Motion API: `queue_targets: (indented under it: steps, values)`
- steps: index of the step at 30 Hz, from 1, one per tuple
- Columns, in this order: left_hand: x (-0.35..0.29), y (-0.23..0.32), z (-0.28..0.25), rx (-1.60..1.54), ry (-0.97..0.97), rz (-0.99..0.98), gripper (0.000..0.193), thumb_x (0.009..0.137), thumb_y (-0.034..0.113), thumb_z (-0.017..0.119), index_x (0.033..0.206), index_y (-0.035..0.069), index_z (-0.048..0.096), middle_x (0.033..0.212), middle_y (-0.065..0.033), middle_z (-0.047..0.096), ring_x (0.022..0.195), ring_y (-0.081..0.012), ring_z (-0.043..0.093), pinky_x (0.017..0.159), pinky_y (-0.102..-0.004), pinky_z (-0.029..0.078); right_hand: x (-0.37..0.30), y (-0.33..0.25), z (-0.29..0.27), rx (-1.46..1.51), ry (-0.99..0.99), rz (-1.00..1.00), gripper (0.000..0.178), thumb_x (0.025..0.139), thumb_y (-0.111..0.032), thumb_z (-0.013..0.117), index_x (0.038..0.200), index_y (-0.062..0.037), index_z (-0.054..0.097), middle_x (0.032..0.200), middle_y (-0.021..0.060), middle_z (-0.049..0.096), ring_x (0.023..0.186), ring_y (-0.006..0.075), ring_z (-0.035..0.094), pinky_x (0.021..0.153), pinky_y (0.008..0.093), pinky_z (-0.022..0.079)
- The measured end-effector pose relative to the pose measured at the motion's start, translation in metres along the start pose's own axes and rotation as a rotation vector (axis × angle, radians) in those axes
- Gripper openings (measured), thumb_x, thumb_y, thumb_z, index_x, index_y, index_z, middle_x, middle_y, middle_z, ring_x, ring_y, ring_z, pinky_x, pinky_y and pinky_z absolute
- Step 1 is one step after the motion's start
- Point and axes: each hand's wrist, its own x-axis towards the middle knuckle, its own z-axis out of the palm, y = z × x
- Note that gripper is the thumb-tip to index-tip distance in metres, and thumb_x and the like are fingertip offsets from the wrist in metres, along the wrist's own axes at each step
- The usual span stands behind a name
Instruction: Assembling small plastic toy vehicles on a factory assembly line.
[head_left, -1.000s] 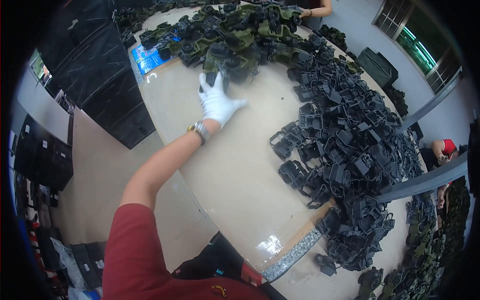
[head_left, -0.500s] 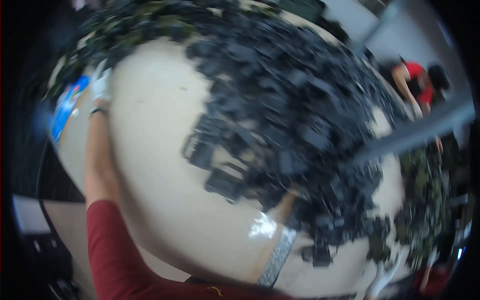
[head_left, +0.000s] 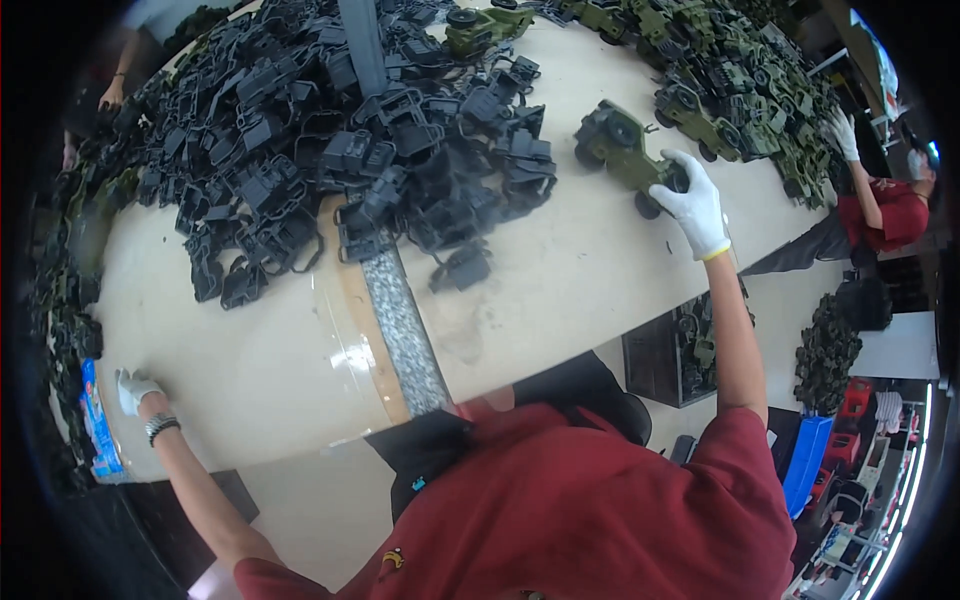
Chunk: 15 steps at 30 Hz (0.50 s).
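My right hand (head_left: 693, 205), in a white glove, grips a green toy jeep (head_left: 625, 160) by one end, its thumb and fingers closed round it near a black wheel. The jeep is tilted over the tabletop, wheels showing. To its left spreads a big heap of dark grey plastic toy parts (head_left: 270, 180), some with thin frames. My left hand (head_left: 138, 392), also gloved, is at the table's left side with nothing in it. Its fingers are partly hidden but look apart. Close by it lies a blue plastic packet (head_left: 98, 420).
Several green toy jeeps (head_left: 735, 90) are piled along the far right side. A grey post (head_left: 362, 45) rises from the dark heap. A speckled strip (head_left: 402, 330) crosses the pale tabletop (head_left: 540, 290). A co-worker (head_left: 885, 205) is at the right; another person's hand (head_left: 112, 95) shows far left.
The view has swung to the right and sharpened. My right hand, low at the right edge before, now has the jeep in it. My left hand remains by the blue packet.
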Motion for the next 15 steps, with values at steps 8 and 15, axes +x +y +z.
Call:
queue_targets:
  steps: [8,15]
  values:
    - [-0.547,0.052,-0.023,0.260,-1.388,0.268,0.056,0.086,0.022,0.074,0.132,-0.005,0.057,0.111,-0.0143,0.069,0.091,-0.0179,0.069,0.085,-0.0307,0.054,-0.063,-0.065,0.012,0.528,0.072,-0.172,0.056,0.075,-0.013,0.081,0.126,-0.0045,0.059,0.112,0.0089,0.065,0.098,0.0186,0.063,0.086,0.0311,0.052]
    - [-0.672,-0.012,0.009,-0.349,-1.466,-0.355,0.060,0.096,0.040,0.065,0.139,0.002,0.048,0.134,-0.0116,0.055,0.116,-0.0236,0.059,0.104,-0.0402,0.047,-0.134,-0.146,0.025,0.158,0.125,-0.675,0.062,0.066,-0.015,0.078,0.125,-0.0104,0.059,0.114,0.0141,0.058,0.106,0.0361,0.055,0.095,0.0439,0.045]
